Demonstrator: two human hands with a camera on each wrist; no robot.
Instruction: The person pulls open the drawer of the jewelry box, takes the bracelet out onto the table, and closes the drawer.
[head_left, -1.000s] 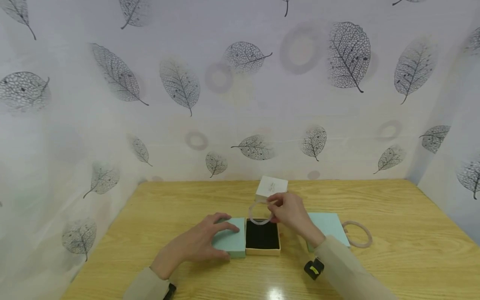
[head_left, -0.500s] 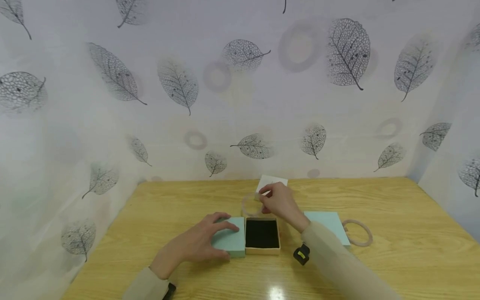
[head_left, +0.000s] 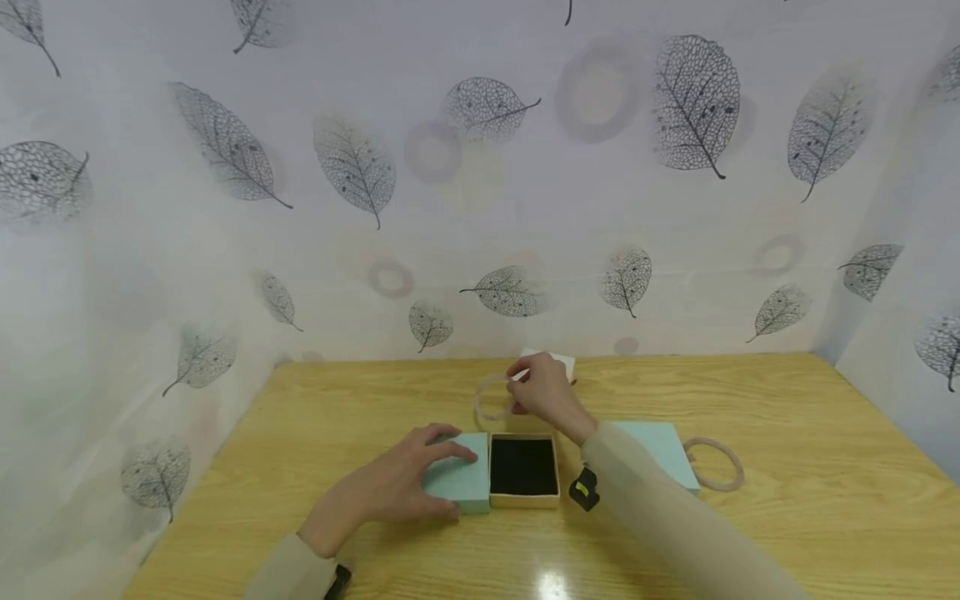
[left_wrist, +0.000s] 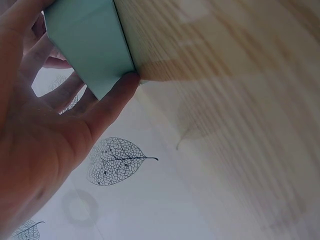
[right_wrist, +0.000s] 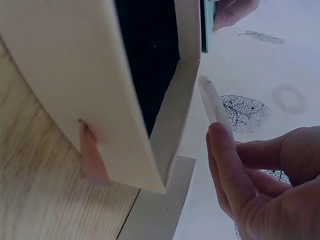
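My right hand (head_left: 542,390) pinches a pale, translucent bangle (head_left: 477,410) between thumb and fingers, beyond the open box. The bangle shows nearly edge-on in the right wrist view (right_wrist: 214,104). A cream-sided box tray (head_left: 525,502) with a black lining stands below and nearer than that hand. Touching its left side is a light teal box piece (head_left: 459,483). My left hand (head_left: 393,477) holds this teal piece, thumb at the near side and fingers over the top and far side. In the left wrist view the thumb (left_wrist: 117,95) lies along its edge.
A small white box (head_left: 562,364) stands at the back, partly hidden by the right hand. To the right lies another teal box (head_left: 660,450), with a pinkish-beige bangle (head_left: 738,475) beside it. A pinkish tab (right_wrist: 94,161) sticks out of the tray's side. A leaf-patterned curtain surrounds the wooden table (head_left: 360,400).
My right hand has carried the pale bangle from over the black-lined tray back and to the left, and now covers more of the white box. My left hand has stayed on the teal piece.
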